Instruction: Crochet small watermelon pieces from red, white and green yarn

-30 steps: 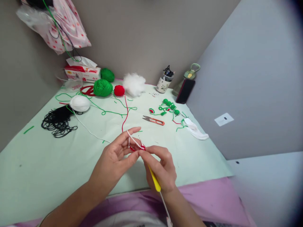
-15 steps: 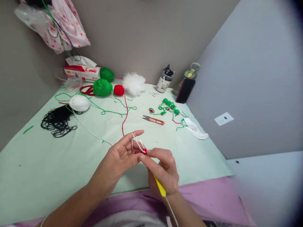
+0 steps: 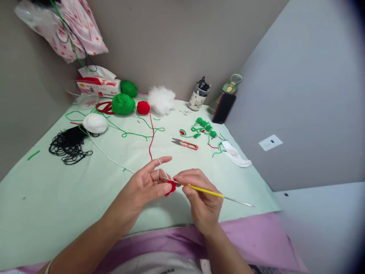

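Red crochet (image 3: 172,187) partly behind left thumb (image 3: 160,191)

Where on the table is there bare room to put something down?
Bare cloth lies left of the left forearm, nearer than the black yarn; another patch lies between the right hand and white strip. Crowded: the back, around the green yarn balls.

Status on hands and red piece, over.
Left hand holding red piece and white yarn. Right hand gripping yellow-handled hook, one end at the piece. Orange snips lie beyond, untouched.
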The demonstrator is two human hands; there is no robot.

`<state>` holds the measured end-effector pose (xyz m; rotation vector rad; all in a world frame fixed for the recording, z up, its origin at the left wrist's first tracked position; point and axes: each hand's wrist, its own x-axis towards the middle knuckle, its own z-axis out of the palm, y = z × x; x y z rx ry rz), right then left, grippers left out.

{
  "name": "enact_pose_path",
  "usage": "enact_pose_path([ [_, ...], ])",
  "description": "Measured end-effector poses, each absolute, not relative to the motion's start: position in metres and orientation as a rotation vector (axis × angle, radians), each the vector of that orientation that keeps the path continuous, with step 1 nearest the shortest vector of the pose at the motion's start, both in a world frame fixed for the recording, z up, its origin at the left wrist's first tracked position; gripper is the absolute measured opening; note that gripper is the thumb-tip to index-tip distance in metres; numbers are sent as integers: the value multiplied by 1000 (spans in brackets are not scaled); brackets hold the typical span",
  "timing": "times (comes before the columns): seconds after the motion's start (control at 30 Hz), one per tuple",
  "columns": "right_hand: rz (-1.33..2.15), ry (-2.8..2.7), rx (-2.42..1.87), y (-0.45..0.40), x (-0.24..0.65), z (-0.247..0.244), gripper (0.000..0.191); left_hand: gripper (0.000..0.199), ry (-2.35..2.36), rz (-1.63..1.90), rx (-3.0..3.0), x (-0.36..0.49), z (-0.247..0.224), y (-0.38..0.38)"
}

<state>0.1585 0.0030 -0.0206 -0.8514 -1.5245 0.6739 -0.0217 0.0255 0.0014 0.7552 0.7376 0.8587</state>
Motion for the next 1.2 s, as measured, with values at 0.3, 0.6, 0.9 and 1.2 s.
enact_pose_path([
  [0.3, 936, -1267, -835, 4, 165, -11, 18, 51, 861, 903, 983, -30, 3, 30],
  [0.6, 791, -1350, -869, 5, 149, -14, 19, 43, 800, 946, 916, -17, -5, 25],
  [0.9, 277, -1682, -963, 2, 151, -24, 39, 41, 721, 920, 530, -8, -9, 24],
  [1.2, 962, -1229, -849, 15, 148, -17, 12, 34, 816, 941, 770, -17, -7, 27],
])
